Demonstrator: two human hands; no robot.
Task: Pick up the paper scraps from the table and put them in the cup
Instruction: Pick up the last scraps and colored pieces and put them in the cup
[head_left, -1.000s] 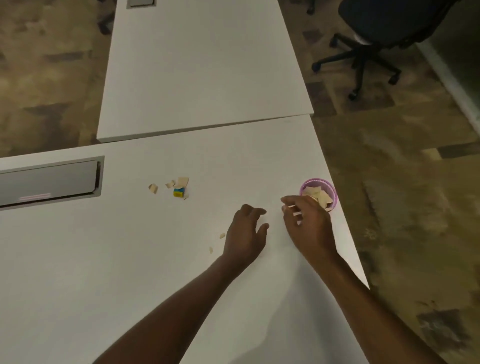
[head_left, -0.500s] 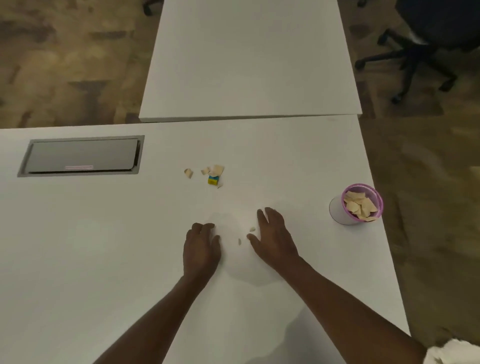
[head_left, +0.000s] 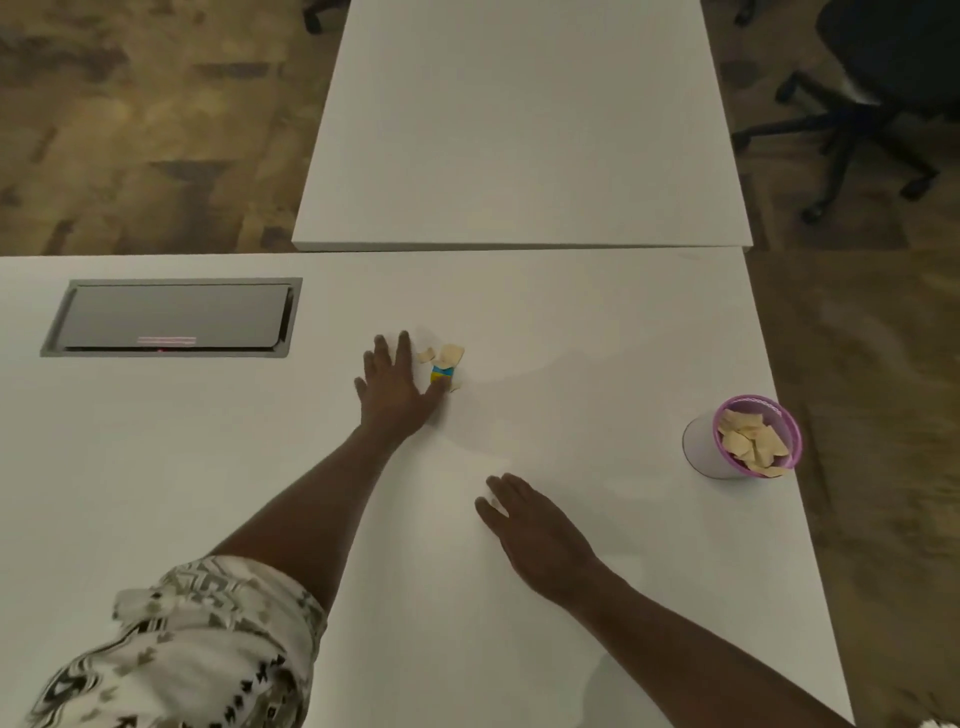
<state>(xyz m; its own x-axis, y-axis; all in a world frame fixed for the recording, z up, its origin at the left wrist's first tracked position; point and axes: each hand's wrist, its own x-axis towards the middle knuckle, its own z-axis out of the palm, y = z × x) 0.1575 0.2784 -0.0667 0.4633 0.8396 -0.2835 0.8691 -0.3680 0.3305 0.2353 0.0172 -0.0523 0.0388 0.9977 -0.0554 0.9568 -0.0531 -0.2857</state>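
The scene is taken by one wide-angle camera worn on the head. It is held above the near side of the table (head_left: 597, 322) and is aimed forward and steeply down. Both forearms are seen running away from the lens, the left hand (head_left: 395, 389) farther out than the right hand (head_left: 535, 525). The cup (head_left: 701, 447) is caught at the right, a second table (head_left: 519, 130) at the top, and floor (head_left: 130, 130) and an office chair (head_left: 883, 78) in the upper corners.
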